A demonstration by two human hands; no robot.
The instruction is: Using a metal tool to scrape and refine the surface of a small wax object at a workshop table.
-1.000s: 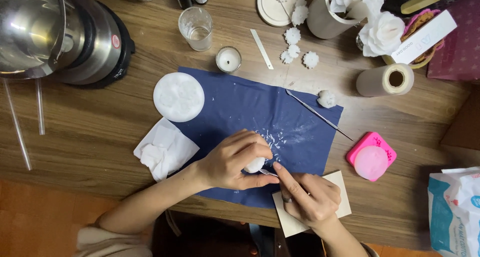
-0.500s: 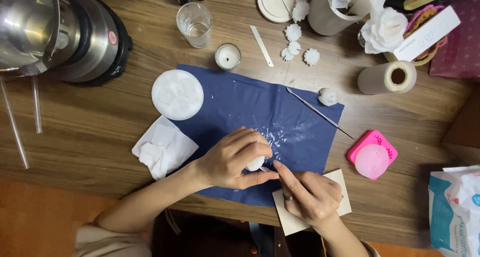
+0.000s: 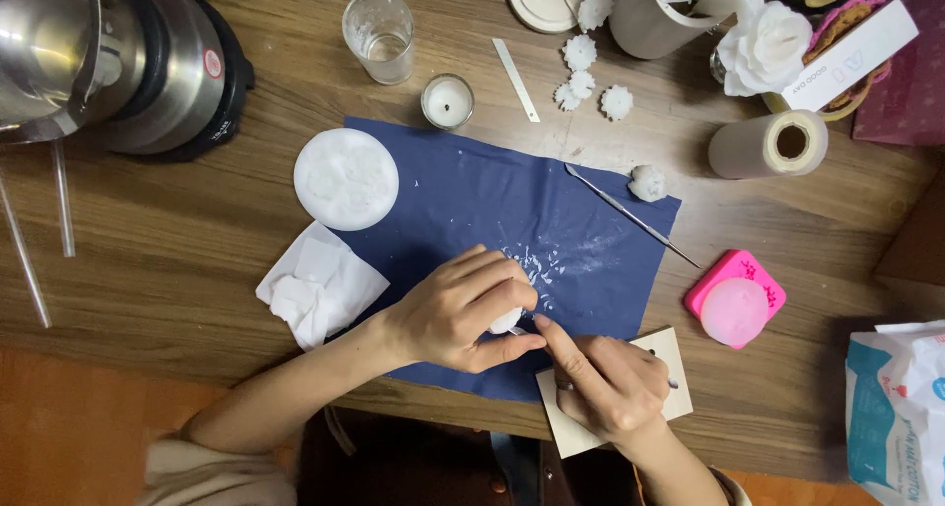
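Left grip: your left hand (image 3: 458, 309) is curled around a small white wax piece (image 3: 506, 320). Your thumb is under it and your fingers fold over the top, so only its right end peeks out.

Right grip: your right hand (image 3: 605, 383) is closed on a thin tool (image 3: 519, 331). Your pointing finger lies straight along it. Only the little tip shows, so you cannot see how long the tool is.

Where the wax piece is: it sits over the near edge of the blue sheet (image 3: 591, 221), just in front of the white crumbs (image 3: 536, 265) on the sheet.

Which way it points: the bare end of the wax piece faces right, toward your right hand. Most of it is hidden, so you cannot tell its long side. The tool points up and left, and its tip touches the wax.

Under your right hand: a pale card (image 3: 669, 353) lies at the table edge.

Around you: a round white disc (image 3: 346, 178) and a crumpled white tissue (image 3: 317, 284) lie to the left. A long metal pick (image 3: 630, 214) lies slanted on the sheet, with a small white flower (image 3: 647, 182) by it. A pink mould (image 3: 735, 297) sits to the right.

What changed: almost nothing. Your hands stay in the same spot, holding the same way as half a second ago.
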